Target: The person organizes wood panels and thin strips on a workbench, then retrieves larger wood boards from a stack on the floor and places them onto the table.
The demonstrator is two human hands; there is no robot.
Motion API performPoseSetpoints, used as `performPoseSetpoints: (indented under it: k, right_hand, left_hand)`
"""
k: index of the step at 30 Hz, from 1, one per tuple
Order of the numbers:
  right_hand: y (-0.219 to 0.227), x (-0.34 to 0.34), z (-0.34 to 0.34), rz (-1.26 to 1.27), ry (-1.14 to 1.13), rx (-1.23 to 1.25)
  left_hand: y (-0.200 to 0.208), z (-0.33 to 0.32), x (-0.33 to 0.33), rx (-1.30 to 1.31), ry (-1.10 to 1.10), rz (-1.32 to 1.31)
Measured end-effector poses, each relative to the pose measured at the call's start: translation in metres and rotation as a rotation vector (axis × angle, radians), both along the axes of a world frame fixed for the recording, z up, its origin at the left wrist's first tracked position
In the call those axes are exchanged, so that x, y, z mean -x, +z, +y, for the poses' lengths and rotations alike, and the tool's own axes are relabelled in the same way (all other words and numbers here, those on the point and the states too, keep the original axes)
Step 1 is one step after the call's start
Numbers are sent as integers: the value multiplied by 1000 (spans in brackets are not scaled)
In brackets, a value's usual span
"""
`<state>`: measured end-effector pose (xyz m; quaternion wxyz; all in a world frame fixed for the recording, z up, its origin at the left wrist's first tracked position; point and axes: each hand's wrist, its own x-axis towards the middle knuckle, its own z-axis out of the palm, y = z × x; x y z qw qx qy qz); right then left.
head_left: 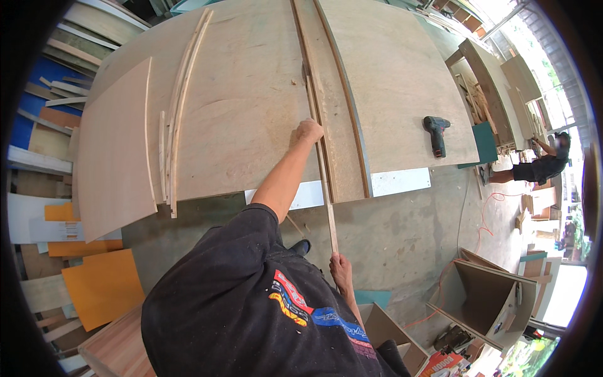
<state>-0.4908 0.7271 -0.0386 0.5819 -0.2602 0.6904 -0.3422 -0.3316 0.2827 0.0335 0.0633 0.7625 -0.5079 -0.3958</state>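
A long thin wooden strip (330, 217) lies lengthwise on the work table and sticks out past its near edge. My left hand (309, 130) is closed on the strip partway along, its arm stretched over the table. Nearer to me, my right hand (341, 272) is closed around the strip's near end, beyond the table edge. Right alongside the strip runs a long board (341, 135) with a dark raised edge at its right. The strip's far end lies against this board's left side.
A cordless drill (436, 135) lies on the table's right. Thin wooden strips (182, 113) and a plywood sheet (119, 151) lie at left. An open cabinet box (480, 295) and an orange cord (483, 217) are on the floor. Another person (543, 164) stands at far right.
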Motion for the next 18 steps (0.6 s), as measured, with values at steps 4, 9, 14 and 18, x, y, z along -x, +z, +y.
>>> performPoseSetpoints:
  k: [4,9,14,18]
  right_hand:
    - [-1,-2,-8,-20,-10,2]
    - [-1,-2,-17,-8,31,16]
    - [3,-5,-29,1,7,-17]
    - [-3,-7,-38,11,8,-22]
  left_hand:
    - [-19,-15,2,6,12,-6]
    - [-46,-36,-2,-5,40,-16]
    - [-20,-36,1,-29,7,37]
    - [-1,-42,-2,-60,-18,0]
